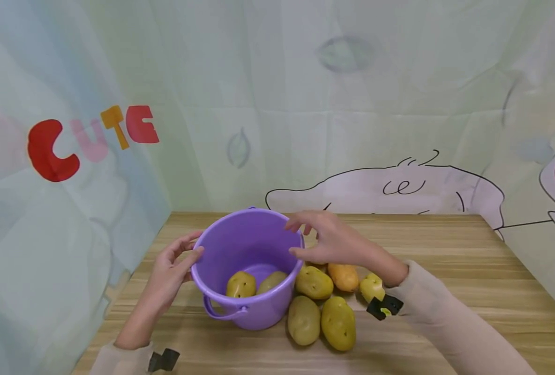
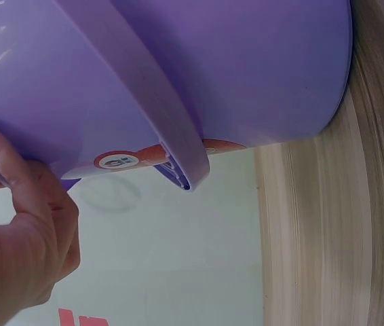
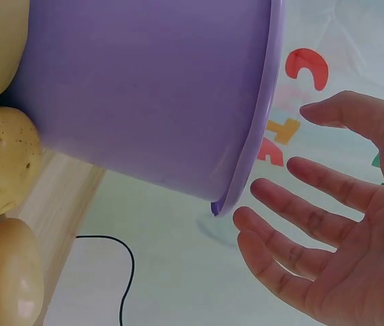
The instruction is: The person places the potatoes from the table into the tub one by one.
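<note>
A purple bucket (image 1: pixel 254 307) stands on the wooden table with two potatoes (image 1: pixel 241 285) lying at its bottom. My left hand (image 1: pixel 172 268) grips the bucket's left rim, thumb over the edge and fingers along the outer wall; the left wrist view shows this hand (image 2: pixel 32 224) at the rim beside the bucket's handle (image 2: pixel 158 102). Over the right rim, my right hand (image 1: pixel 333 239) holds nothing. In the right wrist view its fingers (image 3: pixel 300 204) are spread and apart from the rim. Several potatoes (image 1: pixel 304 320) lie against and near the bucket's right side.
Among the loose potatoes, one is more orange (image 1: pixel 344 277) and a smaller yellow one (image 1: pixel 372 287) lies near my right sleeve. The wooden table (image 1: pixel 469 291) reaches back to a printed curtain (image 1: pixel 352 120), which also hangs along the left side.
</note>
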Motion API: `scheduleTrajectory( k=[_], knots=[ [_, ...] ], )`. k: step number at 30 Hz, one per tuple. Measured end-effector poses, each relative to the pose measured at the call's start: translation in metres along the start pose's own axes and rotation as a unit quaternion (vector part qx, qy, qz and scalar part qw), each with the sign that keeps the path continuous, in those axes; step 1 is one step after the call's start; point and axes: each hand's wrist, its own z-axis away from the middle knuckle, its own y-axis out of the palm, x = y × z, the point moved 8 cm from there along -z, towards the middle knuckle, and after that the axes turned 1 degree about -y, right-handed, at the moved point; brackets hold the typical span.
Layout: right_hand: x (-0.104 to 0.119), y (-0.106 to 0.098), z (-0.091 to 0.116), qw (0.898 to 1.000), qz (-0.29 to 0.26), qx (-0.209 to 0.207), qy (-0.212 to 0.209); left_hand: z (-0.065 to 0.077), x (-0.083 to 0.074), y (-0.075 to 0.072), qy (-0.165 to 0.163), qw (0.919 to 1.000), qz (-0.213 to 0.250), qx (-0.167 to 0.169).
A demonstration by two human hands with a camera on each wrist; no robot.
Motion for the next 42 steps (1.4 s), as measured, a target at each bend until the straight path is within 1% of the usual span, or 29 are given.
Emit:
scheduleTrajectory(
  k=[7,11,14,19,24,32,42],
  knots=[
    [-0.007,-0.002,0.007,1.0,-0.005,-0.002,0.002,0.0,0.0,0.001,-0.003,1.0,-0.002,-0.002],
    [-0.01,-0.003,0.011,1.0,-0.007,-0.002,-0.005,0.0,0.0,0.0,0.001,1.0,0.004,0.001],
    [-0.012,-0.004,0.014,1.0,-0.005,-0.005,-0.002,0.0,0.001,0.0,0.005,0.9999,0.009,0.002],
    [-0.018,-0.005,0.021,1.0,0.001,-0.005,0.021,0.0,0.001,0.0,0.008,0.9999,0.013,0.0],
    [-0.026,-0.004,0.03,0.999,0.008,0.002,0.041,0.0,0.001,0.0,0.003,0.9999,0.012,-0.001],
    [-0.045,-0.004,0.049,0.995,0.028,0.013,0.1,0.001,0.001,0.0,0.002,0.9999,0.01,-0.004],
    [-0.059,-0.004,0.065,0.993,0.046,0.023,0.103,0.0,0.001,0.0,0.002,1.0,0.006,-0.004]
  ],
)
